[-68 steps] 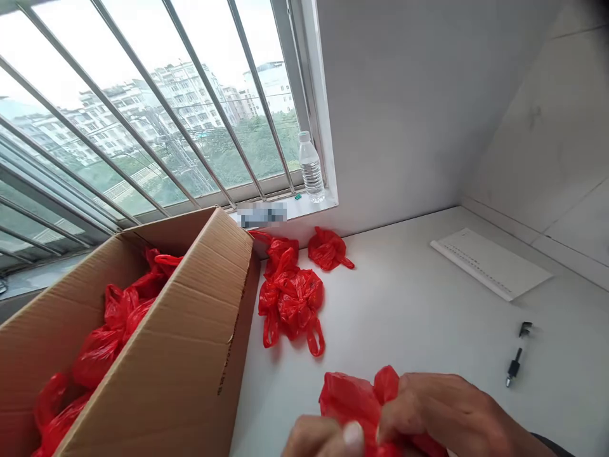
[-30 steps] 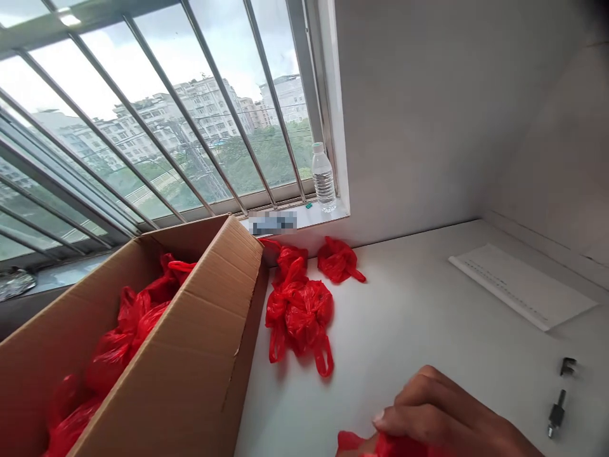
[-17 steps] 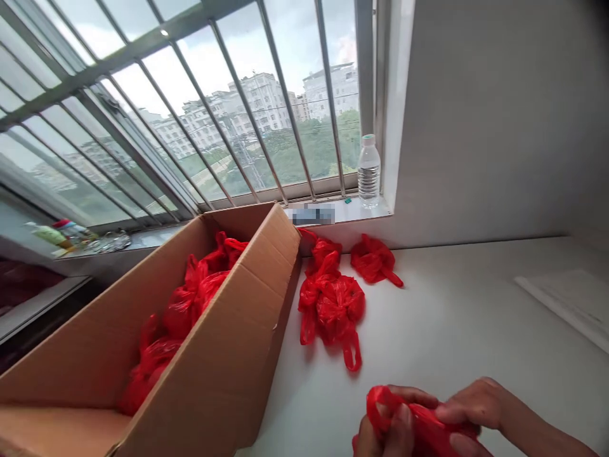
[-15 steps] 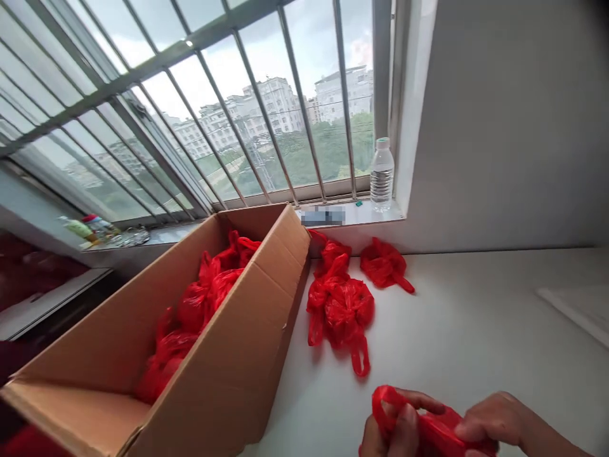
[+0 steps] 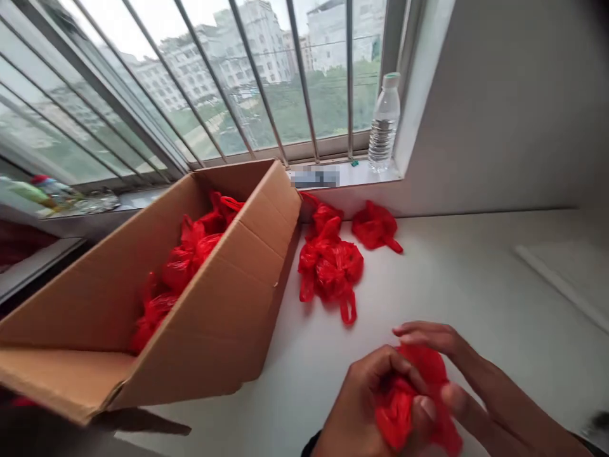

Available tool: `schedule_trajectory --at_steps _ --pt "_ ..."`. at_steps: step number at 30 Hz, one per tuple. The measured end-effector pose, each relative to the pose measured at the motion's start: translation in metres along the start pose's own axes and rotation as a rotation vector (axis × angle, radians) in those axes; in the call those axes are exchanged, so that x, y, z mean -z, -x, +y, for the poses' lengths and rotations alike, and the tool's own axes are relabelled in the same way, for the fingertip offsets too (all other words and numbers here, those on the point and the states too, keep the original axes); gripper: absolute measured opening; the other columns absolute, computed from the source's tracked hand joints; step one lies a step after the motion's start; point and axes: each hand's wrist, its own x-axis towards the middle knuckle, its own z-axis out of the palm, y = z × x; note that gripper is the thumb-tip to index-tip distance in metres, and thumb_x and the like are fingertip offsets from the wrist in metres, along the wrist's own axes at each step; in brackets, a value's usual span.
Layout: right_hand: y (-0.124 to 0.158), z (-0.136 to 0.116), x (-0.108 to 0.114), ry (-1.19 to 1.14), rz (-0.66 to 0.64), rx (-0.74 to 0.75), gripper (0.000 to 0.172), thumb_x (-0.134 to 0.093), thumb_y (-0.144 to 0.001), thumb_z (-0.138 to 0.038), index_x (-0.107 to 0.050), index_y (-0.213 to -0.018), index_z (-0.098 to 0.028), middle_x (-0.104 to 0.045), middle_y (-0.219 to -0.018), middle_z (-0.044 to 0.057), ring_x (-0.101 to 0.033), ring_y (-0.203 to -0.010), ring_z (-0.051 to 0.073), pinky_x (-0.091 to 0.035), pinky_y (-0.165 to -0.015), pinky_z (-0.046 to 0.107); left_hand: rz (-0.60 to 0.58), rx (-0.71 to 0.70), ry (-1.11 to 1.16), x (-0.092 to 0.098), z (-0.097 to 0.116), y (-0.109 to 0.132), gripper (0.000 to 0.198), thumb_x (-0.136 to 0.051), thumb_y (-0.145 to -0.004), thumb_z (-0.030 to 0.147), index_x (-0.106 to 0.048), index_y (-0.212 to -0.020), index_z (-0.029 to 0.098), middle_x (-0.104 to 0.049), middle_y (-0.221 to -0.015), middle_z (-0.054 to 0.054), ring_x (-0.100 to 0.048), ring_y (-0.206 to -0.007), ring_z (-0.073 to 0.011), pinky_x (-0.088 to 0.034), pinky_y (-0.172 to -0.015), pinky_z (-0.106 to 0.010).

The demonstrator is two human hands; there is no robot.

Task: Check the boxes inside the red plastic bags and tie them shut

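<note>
Near the bottom of the view my left hand (image 5: pixel 368 400) is curled around a crumpled red plastic bag (image 5: pixel 404 406), fingers wrapped over it. My right hand (image 5: pixel 457 387) touches the same bag from the right, its upper fingers stretched over the top and its thumb pressed on the bag's side. Both hands are above the white table (image 5: pixel 451 279). A pile of knotted red bags (image 5: pixel 330 266) lies on the table beyond my hands, with one more red bag (image 5: pixel 375 225) near the wall.
An open cardboard box (image 5: pixel 223 317) stands at the left, holding several red bags (image 5: pixel 185 260). A clear water bottle (image 5: pixel 383 124) is on the windowsill below the barred window. A white flat sheet (image 5: pixel 566 273) lies at the right.
The view has tilted down and turned left. My hands have risen into view and bunched the red bag into a tighter ball, with the left hand now wrapped around it.
</note>
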Motion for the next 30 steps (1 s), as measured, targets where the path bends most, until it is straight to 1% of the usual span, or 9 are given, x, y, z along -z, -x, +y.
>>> schedule_trajectory --at_steps 1,3,7,12,15,18,23,27,30 --pt "-0.002 -0.001 -0.001 -0.024 -0.06 -0.062 0.037 -0.044 -0.104 -0.047 -0.06 -0.131 -0.027 -0.068 -0.128 0.01 -0.064 -0.123 0.027 -0.05 -0.111 0.044 -0.014 -0.038 -0.054 0.001 0.003 0.0 0.026 -0.079 -0.08 0.025 -0.055 -0.087 0.017 -0.057 -0.078 0.0 -0.045 -0.065 -0.0087 -0.037 -0.063 -0.022" --pt "-0.006 -0.002 -0.002 -0.095 -0.167 -0.165 0.035 -0.039 -0.108 -0.045 -0.063 -0.126 -0.028 -0.072 -0.116 0.005 -0.065 -0.115 0.022 -0.046 -0.113 0.04 -0.002 -0.151 -0.247 0.004 0.003 0.0 0.015 -0.067 -0.082 0.012 -0.058 -0.09 0.019 -0.06 -0.081 0.001 -0.05 -0.067 -0.0091 -0.039 -0.063 -0.021" --pt "-0.011 -0.002 0.0 -0.237 -0.211 -0.297 0.037 -0.034 -0.11 -0.043 -0.067 -0.117 -0.029 -0.07 -0.097 0.0 -0.065 -0.087 0.015 -0.053 -0.081 0.027 0.069 -0.435 -0.718 0.015 -0.014 -0.004 0.046 -0.057 -0.079 -0.004 -0.063 -0.115 0.025 -0.068 -0.093 -0.001 -0.061 -0.077 -0.0126 -0.047 -0.065 -0.021" --pt "-0.012 0.01 0.001 -0.361 -0.347 -0.274 0.033 -0.044 -0.108 -0.038 -0.059 -0.135 -0.027 -0.073 -0.112 0.003 -0.068 -0.095 0.017 -0.052 -0.086 0.029 0.137 -0.671 -0.932 0.025 -0.036 -0.008 0.04 -0.059 -0.093 0.0 -0.061 -0.128 0.02 -0.07 -0.117 -0.008 -0.069 -0.105 -0.0152 -0.056 -0.086 -0.022" --pt "-0.014 0.014 0.002 -0.353 -0.389 -0.288 0.03 -0.05 -0.105 -0.038 -0.063 -0.129 -0.025 -0.075 -0.104 0.003 -0.068 -0.09 0.018 -0.053 -0.079 0.029 0.078 -0.724 -0.958 0.027 -0.038 -0.006 0.038 -0.058 -0.097 0.004 -0.061 -0.132 0.016 -0.067 -0.12 -0.011 -0.067 -0.11 -0.0148 -0.056 -0.089 -0.021" --pt "-0.017 0.014 0.003 -0.301 -0.354 -0.303 0.021 -0.055 -0.103 -0.032 -0.067 -0.118 -0.026 -0.075 -0.101 -0.001 -0.067 -0.085 0.014 -0.05 -0.074 0.025 0.021 -0.724 -1.007 0.028 -0.037 -0.004 0.043 -0.055 -0.099 0.005 -0.058 -0.141 0.014 -0.065 -0.122 -0.012 -0.064 -0.115 -0.0156 -0.055 -0.092 -0.023" --pt "-0.013 0.016 0.006 -0.098 -0.221 -0.274 0.008 -0.059 -0.099 -0.025 -0.064 -0.105 -0.024 -0.07 -0.104 -0.001 -0.065 -0.094 0.014 -0.048 -0.084 0.026 -0.068 -0.729 -1.212 0.035 -0.042 0.003 0.053 -0.043 -0.104 0.008 -0.04 -0.157 0.012 -0.055 -0.144 -0.017 -0.045 -0.142 -0.0235 -0.042 -0.118 -0.036" --pt "-0.007 0.022 0.011 -0.068 -0.129 -0.363 0.019 -0.05 -0.105 -0.036 -0.062 -0.095 -0.025 -0.07 -0.105 0.0 -0.065 -0.095 0.016 -0.049 -0.086 0.029 0.096 -0.652 -1.274 0.041 -0.053 0.012 0.056 -0.035 -0.105 0.007 -0.034 -0.161 0.018 -0.041 -0.157 -0.017 -0.042 -0.147 -0.0248 -0.042 -0.118 -0.038" --pt "-0.007 0.023 0.01 -0.193 -0.186 -0.384 0.021 -0.05 -0.105 -0.042 -0.064 -0.106 -0.026 -0.071 -0.112 0.001 -0.066 -0.103 0.016 -0.05 -0.091 0.029 0.172 -0.671 -1.25 0.038 -0.056 0.013 0.052 -0.039 -0.107 0.014 -0.042 -0.157 0.027 -0.045 -0.154 -0.014 -0.044 -0.145 -0.0258 -0.044 -0.116 -0.043"
